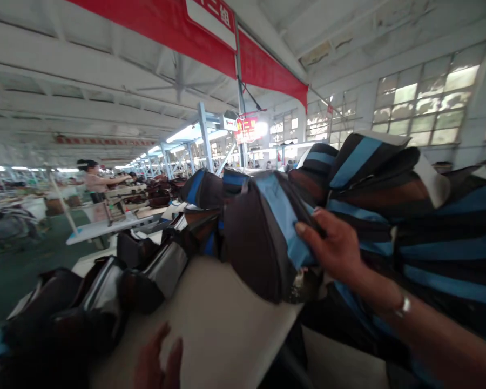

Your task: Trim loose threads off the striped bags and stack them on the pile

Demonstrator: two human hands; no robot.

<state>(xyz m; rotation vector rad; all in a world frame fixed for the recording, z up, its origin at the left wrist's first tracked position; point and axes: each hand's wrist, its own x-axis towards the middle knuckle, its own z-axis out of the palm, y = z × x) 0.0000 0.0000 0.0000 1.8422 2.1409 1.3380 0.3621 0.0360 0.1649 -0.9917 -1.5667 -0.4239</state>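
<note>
Factory hall, red banner (186, 27) overhead. Right hand (336, 246) closed on blue-striped brown bag (263, 237) atop pale table (218, 324); left hand (157, 362) open, flat on table, holding nothing.

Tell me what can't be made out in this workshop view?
- Left hand: the bottom edge cuts it off; only fingers show.
- Right hand: its fingertips tuck behind the brown and blue bag.
- Stacked bags: motion blur smears their details.
- Banner: the top edge crops its writing.
- Distant worker: too small and blurred.
</note>
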